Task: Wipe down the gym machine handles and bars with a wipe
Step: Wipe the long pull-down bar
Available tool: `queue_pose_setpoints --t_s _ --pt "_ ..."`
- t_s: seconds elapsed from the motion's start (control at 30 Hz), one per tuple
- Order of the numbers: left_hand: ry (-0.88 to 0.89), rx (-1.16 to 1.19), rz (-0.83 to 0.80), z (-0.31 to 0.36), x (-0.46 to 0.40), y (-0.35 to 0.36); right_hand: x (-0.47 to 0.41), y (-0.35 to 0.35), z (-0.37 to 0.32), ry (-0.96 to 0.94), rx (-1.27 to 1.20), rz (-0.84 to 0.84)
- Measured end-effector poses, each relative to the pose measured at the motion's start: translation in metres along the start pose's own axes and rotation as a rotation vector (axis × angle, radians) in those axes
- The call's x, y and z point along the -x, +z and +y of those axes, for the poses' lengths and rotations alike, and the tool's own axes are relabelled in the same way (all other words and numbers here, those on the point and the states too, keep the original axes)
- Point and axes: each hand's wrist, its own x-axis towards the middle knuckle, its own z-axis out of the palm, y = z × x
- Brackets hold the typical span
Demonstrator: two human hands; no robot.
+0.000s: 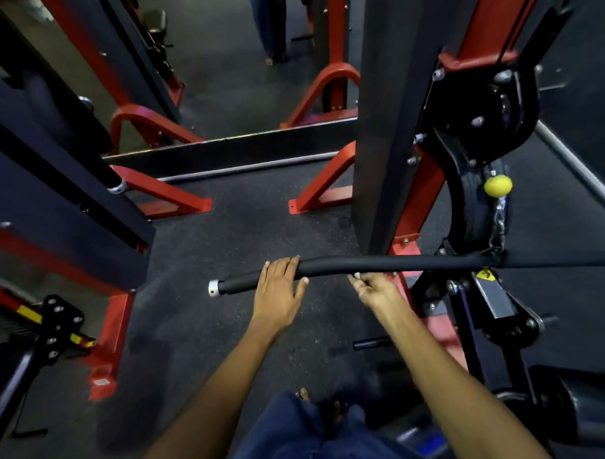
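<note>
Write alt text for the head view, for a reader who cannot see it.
A person's left hand rests over a black padded machine bar, fingers on top, near its white-capped end, while the right hand pinches something small and pale just beneath the bar. Red and black gym machine frames stand around on dark flooring.

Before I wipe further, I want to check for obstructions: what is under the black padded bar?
Under the black padded bar lies dark rubber floor and a red frame foot. The left hand rests over the bar and the right hand sits below it, covering what lies beneath them.
</note>
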Motion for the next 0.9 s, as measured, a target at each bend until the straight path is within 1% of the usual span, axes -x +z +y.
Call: queue_pose_setpoints --t_s 0.03,0.07,0.1,0.17,0.2,0.23,0.27,0.3,0.33,0.4,0.43,0.47,0.53,0.57,0.6,0.63,0.67,0.7,0.73,0.77,0.8,0.83,0.87,0.9 --pt "0.019 -0.005 0.011 -0.001 0.001 -0.003 0.008 -0.009 -0.009 -0.037 0.101 0.037" --pt "0.041 -0.013 0.021 -0.002 0.0 -0.006 0.023 -0.024 -0.022 -0.068 0.151 -0.003" --pt "0.059 -0.022 0.029 -0.001 0.0 -0.009 0.033 -0.034 -0.032 -0.008 0.016 -0.001" --pt "0.068 -0.032 0.038 0.0 -0.002 -0.013 0.037 -0.048 -0.04 -0.06 0.098 0.061" --pt "0.067 -0.033 0.032 0.001 -0.002 -0.015 0.032 -0.051 -0.039 -0.089 0.114 0.028" --pt "0.067 -0.029 0.026 0.001 -0.001 -0.016 0.035 -0.045 -0.038 0.015 0.028 -0.024" --pt "0.066 -0.022 0.016 0.002 -0.001 -0.016 0.03 -0.039 -0.031 -0.031 0.052 -0.11" --pt "0.06 -0.011 0.005 0.002 -0.001 -0.017 0.015 -0.036 -0.021 0.073 -0.064 -0.125" --pt "0.04 -0.004 0.0 0.001 -0.002 -0.018 0.008 -0.022 -0.012 0.118 -0.075 -0.157" --pt "-0.043 -0.04 0.01 -0.007 -0.005 -0.023 0.018 0.005 -0.005 0.091 -0.12 -0.25" --pt "-0.094 -0.069 0.003 -0.014 -0.005 -0.026 0.01 0.013 -0.001 0.03 -0.144 -0.181" --pt "-0.134 -0.084 -0.018 -0.022 -0.004 -0.03 0.008 0.013 -0.002 -0.031 -0.028 -0.098" --pt "-0.152 -0.074 -0.067 -0.037 0.0 -0.036 0.0 0.0 -0.013 -0.049 0.095 0.092" --pt "-0.138 -0.072 -0.086 -0.043 0.0 -0.04 -0.009 -0.007 -0.017 -0.041 0.058 0.112" --pt "-0.118 -0.075 -0.103 -0.045 0.001 -0.042 -0.005 -0.009 -0.023 -0.077 0.089 0.156" --pt "-0.105 -0.074 -0.107 -0.045 0.001 -0.044 0.003 -0.001 -0.023 -0.081 0.115 0.134" --pt "-0.101 -0.067 -0.104 -0.046 0.0 -0.046 0.005 0.013 -0.021 0.019 0.037 0.004" --pt "-0.105 -0.061 -0.104 -0.045 0.0 -0.046 0.014 0.021 -0.016 0.189 -0.246 -0.053" --pt "-0.105 -0.06 -0.101 -0.045 -0.001 -0.047 0.021 0.033 -0.006 0.209 -0.217 -0.078" --pt "-0.101 -0.065 -0.1 -0.045 -0.002 -0.048 0.03 0.047 0.002 0.221 -0.314 -0.128" --pt "-0.092 -0.075 -0.097 -0.046 -0.002 -0.049 0.03 0.055 0.006 0.176 -0.274 -0.107" --pt "-0.079 -0.08 -0.089 -0.048 -0.003 -0.051 0.029 0.068 0.01 0.148 -0.286 -0.075" --pt "-0.063 -0.083 -0.086 -0.05 -0.003 -0.052 0.031 0.066 0.006 0.08 -0.219 -0.092" --pt "-0.039 -0.089 -0.084 -0.052 -0.002 -0.054 0.032 0.058 -0.001 0.088 -0.125 -0.106"
